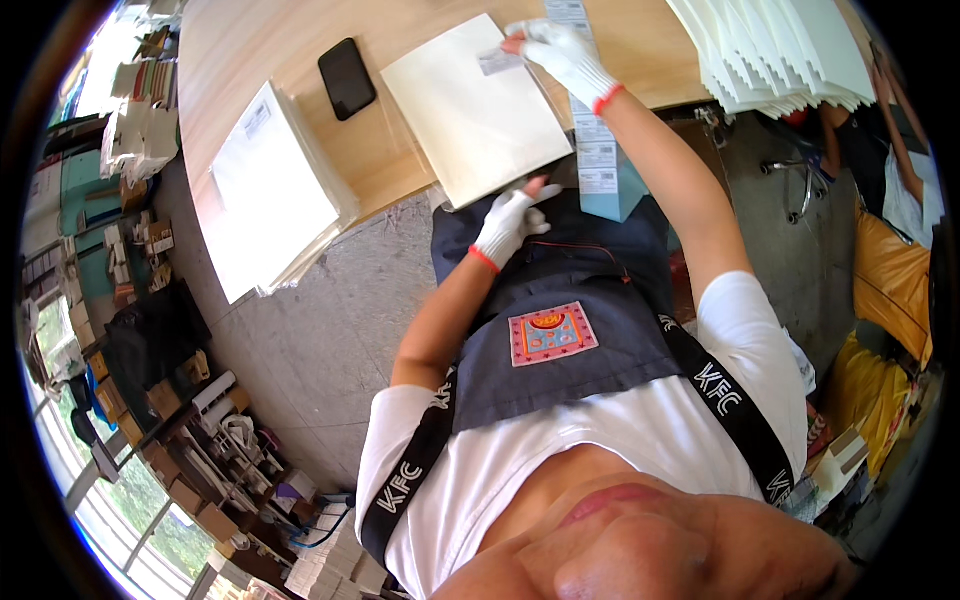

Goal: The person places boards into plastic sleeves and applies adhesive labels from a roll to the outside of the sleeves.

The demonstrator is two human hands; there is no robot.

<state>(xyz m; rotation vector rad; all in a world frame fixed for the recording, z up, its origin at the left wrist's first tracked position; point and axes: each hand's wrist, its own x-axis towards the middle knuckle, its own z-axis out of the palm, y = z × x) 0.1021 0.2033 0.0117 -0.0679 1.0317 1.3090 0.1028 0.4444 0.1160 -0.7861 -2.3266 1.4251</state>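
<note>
A flat white packet (pixel 475 115) lies at the near edge of the wooden table in front of me. On its far right corner is a pale printed label (pixel 498 62). My right hand (pixel 563 55), in a white glove with a red cuff and bare fingertips, has its fingers closed at that label's right end. Below the packet's near edge is my left hand (pixel 508 222), gloved alike, with its thumb against the edge and its fingers apart. A pale blue strip of printed labels (pixel 597 155) runs under my right wrist and hangs over the table edge onto my dark apron.
A black phone (pixel 347 80) lies left of the packet on the table (pixel 400 30). Farther left, a stack of white packets in clear film (pixel 275 190) overhangs the edge. Fanned white sheets or sleeves (pixel 775 50) lie at the right. Another person (pixel 905 170) is beyond them.
</note>
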